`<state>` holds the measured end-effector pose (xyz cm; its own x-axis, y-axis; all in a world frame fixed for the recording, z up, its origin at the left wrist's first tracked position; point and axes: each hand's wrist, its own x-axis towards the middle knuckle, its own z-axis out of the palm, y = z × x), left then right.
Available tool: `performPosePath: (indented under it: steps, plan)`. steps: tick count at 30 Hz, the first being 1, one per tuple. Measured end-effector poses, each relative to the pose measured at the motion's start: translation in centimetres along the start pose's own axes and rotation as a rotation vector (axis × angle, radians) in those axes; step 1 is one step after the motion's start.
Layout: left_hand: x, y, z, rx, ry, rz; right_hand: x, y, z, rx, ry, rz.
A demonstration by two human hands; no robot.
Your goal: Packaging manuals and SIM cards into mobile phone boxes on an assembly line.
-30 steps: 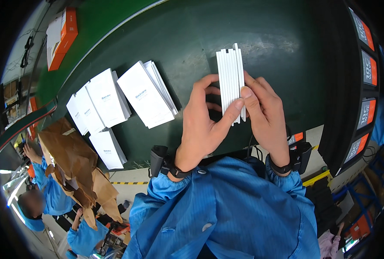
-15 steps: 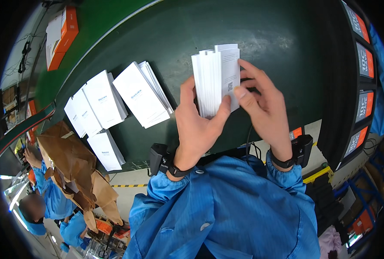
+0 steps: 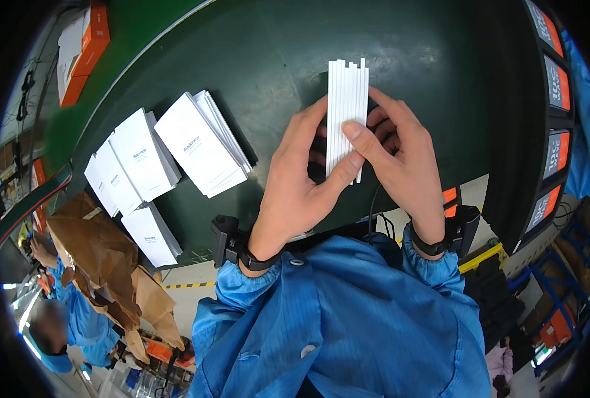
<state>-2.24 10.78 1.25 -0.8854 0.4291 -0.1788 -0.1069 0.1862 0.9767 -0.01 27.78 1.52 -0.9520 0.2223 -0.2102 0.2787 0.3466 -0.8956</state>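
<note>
Between my two hands stands a stack of white booklets [image 3: 345,99], its narrow edges turned up toward me and uneven at the far end. My left hand [image 3: 299,172] wraps the stack's left side, its thumb across the lower edges. From the right, my right hand [image 3: 401,156] grips the stack, its thumb lying on the edges near the middle. Its other fingers are partly hidden behind the booklets. Left of my hands, a fanned pile of white booklets [image 3: 199,146] lies on the dark green table [image 3: 275,60]. Farther left are more overlapping booklet piles [image 3: 139,156].
At the right edge, a black rack [image 3: 517,139] holds several grey and orange boxes [image 3: 556,156]. Crumpled brown paper [image 3: 99,242] hangs by the table's left end, near a co-worker in blue [image 3: 86,318]. An orange and white box [image 3: 86,50] sits at the far left.
The stack has turned so its edges face up and the printed side no longer shows. My right thumb has moved onto the edges. The view has shifted slightly.
</note>
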Motion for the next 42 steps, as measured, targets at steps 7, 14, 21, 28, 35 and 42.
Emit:
performPosePath:
  steps: [7, 14, 21, 28, 35, 42]
  plan:
    - [0.2, -0.5, 0.1, -0.043, 0.013, 0.046, 0.2, 0.6, -0.5, 0.175, -0.056, 0.082]
    - [0.1, -1.1, 0.3, -0.098, 0.051, 0.037, 0.6, 0.3, -1.2, 0.233, -0.041, 0.007]
    - [0.2, -0.8, -0.1, 0.236, 0.263, -0.007, 2.8, 0.1, -2.9, -0.029, 0.085, -0.166]
    - [0.0, -2.1, 0.1, 0.090, 0.305, -0.074, 2.6, 1.6, -5.3, 0.837, 0.312, 0.142]
    - [0.1, -1.0, 0.6, -0.362, 0.315, -0.029, -0.4, 0.1, 0.3, 1.339, 0.244, 0.330]
    - [-0.2, -0.6, -0.7, -0.398, 0.351, 0.079, -1.4, 2.3, -0.4, 1.056, 0.033, 0.175]
